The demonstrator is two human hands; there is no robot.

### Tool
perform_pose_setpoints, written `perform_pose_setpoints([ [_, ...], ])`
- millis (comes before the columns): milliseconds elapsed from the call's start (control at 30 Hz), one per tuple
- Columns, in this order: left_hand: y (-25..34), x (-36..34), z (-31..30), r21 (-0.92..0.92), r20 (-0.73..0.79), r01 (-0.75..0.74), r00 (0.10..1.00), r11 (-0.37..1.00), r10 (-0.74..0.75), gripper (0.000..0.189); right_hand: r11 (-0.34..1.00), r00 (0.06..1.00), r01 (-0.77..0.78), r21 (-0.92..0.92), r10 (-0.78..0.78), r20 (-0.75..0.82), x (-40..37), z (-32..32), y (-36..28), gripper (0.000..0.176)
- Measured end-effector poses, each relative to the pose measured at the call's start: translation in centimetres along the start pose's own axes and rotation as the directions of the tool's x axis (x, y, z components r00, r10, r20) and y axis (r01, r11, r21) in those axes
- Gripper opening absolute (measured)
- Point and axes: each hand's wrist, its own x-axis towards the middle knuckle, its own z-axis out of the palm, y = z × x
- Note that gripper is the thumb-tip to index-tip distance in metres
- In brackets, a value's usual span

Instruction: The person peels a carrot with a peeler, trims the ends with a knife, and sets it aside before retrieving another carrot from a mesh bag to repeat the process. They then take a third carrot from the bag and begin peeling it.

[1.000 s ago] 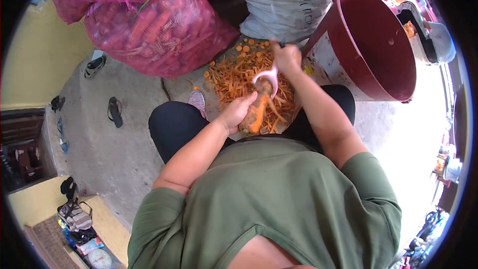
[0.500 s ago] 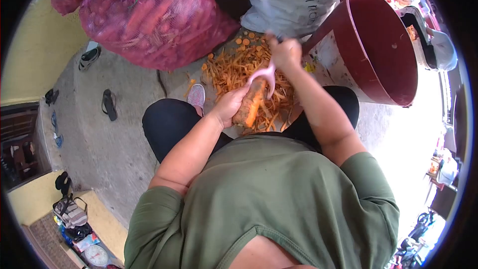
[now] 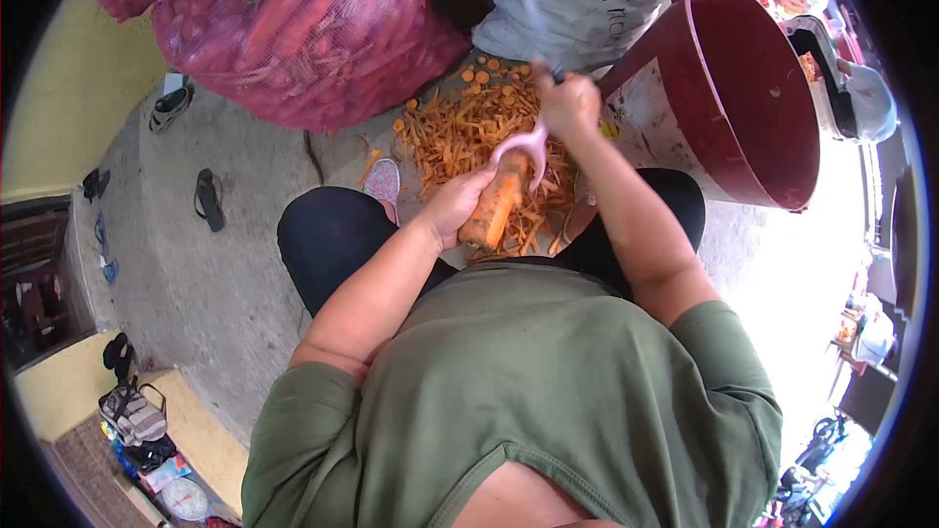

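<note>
My left hand (image 3: 458,203) is wrapped round a thick carrot (image 3: 496,207), partly peeled, with bright orange showing on one side and rough brown skin elsewhere. In my right hand (image 3: 569,106) is a pink peeler (image 3: 525,145), its forked head lying across the carrot's upper end. A dark stick-like part, blurred, also shows at the fingers of my right hand; I cannot tell what it is. Under both hands a heap of orange peelings (image 3: 445,132) covers the floor, and several round carrot slices (image 3: 481,76) lie at its far edge.
A pink mesh sack of carrots (image 3: 303,39) stands at the upper left, a white sack (image 3: 577,5) beyond the peelings. To the right leans a large dark red bucket (image 3: 704,88). A loose sandal (image 3: 208,200) lies left of my knee; a striped bag (image 3: 134,416) is at lower left.
The view has shifted slightly. Both hands still hold the carrot and the peeler in nearly the same place, and the peeler's head remains at the carrot's upper end.
</note>
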Motion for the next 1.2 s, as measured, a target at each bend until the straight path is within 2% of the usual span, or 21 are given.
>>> perform_pose_setpoints([
  [67, 0.1, -0.3, -0.4, -0.043, 0.053, 0.035, 0.998, 0.998, -0.033, 0.036, 0.988, 0.978, -0.134, -0.071, 0.120, -0.168, 3.8, -0.9, 1.1, 0.054],
  [100, 0.0, -0.3, -0.5, -0.063, 0.080, 0.054, 0.996, 0.997, -0.049, 0.035, 0.990, 0.950, -0.066, -0.123, 0.025, -0.312, 6.0, -0.9, 3.1, 0.058],
  [167, 0.6, -0.6, 0.0, -0.073, 0.071, 0.034, 0.997, 0.997, -0.029, 0.036, 0.989, 0.964, -0.030, -0.148, -0.011, -0.265, 6.4, -1.7, 4.2, 0.070],
  [233, 0.8, -0.3, 0.0, -0.087, 0.067, 0.036, 0.997, 0.996, -0.030, 0.037, 0.989, 0.989, -0.145, 0.014, 0.145, -0.014, 2.5, -2.4, 1.7, 0.074],
  [300, 0.8, 0.5, -0.7, -0.103, 0.061, 0.072, 0.996, 0.992, -0.066, 0.038, 0.994, 0.995, 0.091, 0.060, -0.088, -0.049, -1.1, 0.2, 2.3, 0.069],
  [333, 1.5, 0.0, 0.8, -0.149, -0.041, 0.107, 0.993, 0.983, -0.114, 0.037, 0.992, 0.991, 0.106, 0.061, -0.111, 0.077, -3.5, 0.5, 1.7, 0.066],
  [367, 1.1, 0.3, 0.6, -0.108, -0.012, 0.113, 0.993, 0.988, -0.115, 0.037, 0.991, 0.972, 0.119, 0.066, -0.130, 0.198, -5.0, 0.4, 1.3, 0.064],
  [433, 0.1, 1.3, 0.0, -0.025, 0.048, 0.123, 0.991, 0.992, -0.122, 0.037, 0.990, 0.980, 0.138, -0.023, -0.133, 0.150, -3.8, 0.5, 1.4, 0.063],
  [467, -0.5, 1.4, -0.2, 0.005, 0.061, 0.042, 0.997, 0.999, -0.042, 0.037, 0.987, 0.982, 0.146, -0.068, -0.137, 0.130, -2.7, 0.7, 1.5, 0.063],
  [500, -0.6, 1.1, 0.0, 0.005, 0.063, 0.046, 0.997, 0.999, -0.046, 0.037, 0.997, 0.999, 0.017, -0.072, -0.013, 0.048, -0.4, 0.6, 1.9, 0.065],
  [567, -0.5, 0.6, 0.4, 0.006, 0.068, 0.051, 0.996, 0.999, -0.052, 0.037, 0.962, 0.983, 0.022, -0.274, -0.070, -0.167, 4.4, -0.5, 4.0, 0.073],
  [600, -0.4, 0.5, 0.4, -0.020, 0.065, 0.066, 0.996, 0.998, -0.065, 0.037, 0.978, 0.975, 0.017, -0.209, -0.062, -0.211, 6.4, -1.3, 5.5, 0.078],
  [700, 0.3, 0.5, 0.2, -0.051, 0.030, 0.104, 0.994, 0.993, -0.103, 0.038, 0.978, 0.992, -0.096, -0.185, 0.077, -0.105, 6.9, -2.3, 5.9, 0.081],
  [733, 0.4, 0.8, 0.0, -0.079, 0.019, 0.116, 0.993, 0.990, -0.115, 0.038, 0.989, 0.989, -0.136, -0.057, 0.139, 0.042, 5.7, -2.3, 5.2, 0.083],
  [767, 0.4, 1.3, -0.4, -0.108, 0.008, 0.127, 0.992, 0.986, -0.127, 0.037, 0.991, 0.989, -0.137, -0.013, 0.137, 0.059, 4.7, -1.0, 5.3, 0.084],
  [833, 0.3, 1.5, -0.5, -0.133, -0.013, 0.133, 0.991, 0.982, -0.136, 0.037, 0.993, 0.995, 0.087, -0.080, -0.083, 0.052, 1.6, 0.2, 5.1, 0.073],
  [933, 0.2, 1.5, -0.5, -0.118, -0.025, 0.145, 0.989, 0.982, -0.149, 0.036, 0.994, 0.997, 0.077, 0.073, -0.077, 0.008, 0.0, 0.6, 4.9, 0.058],
  [1033, 0.1, 1.7, -0.7, -0.130, -0.025, 0.168, 0.985, 0.977, -0.173, 0.036, 0.987, 0.987, -0.003, 0.163, -0.023, 0.162, -2.2, -0.9, 2.6, 0.052],
  [1100, 0.3, 1.4, 0.2, -0.163, -0.033, 0.147, 0.988, 0.976, -0.154, 0.036, 0.988, 0.973, 0.150, 0.033, -0.154, 0.172, -4.6, -1.0, 1.2, 0.051],
  [1167, 0.3, 1.2, 0.9, -0.147, -0.041, 0.138, 0.988, 0.979, -0.146, 0.036, 0.984, 0.969, 0.175, 0.021, -0.176, 0.171, -4.4, -1.0, 1.3, 0.054],
  [1200, 0.2, 1.1, 0.4, -0.077, -0.001, 0.151, 0.988, 0.986, -0.151, 0.036, 0.993, 0.992, 0.116, -0.027, -0.114, 0.063, -2.6, -0.6, 2.3, 0.057],
])
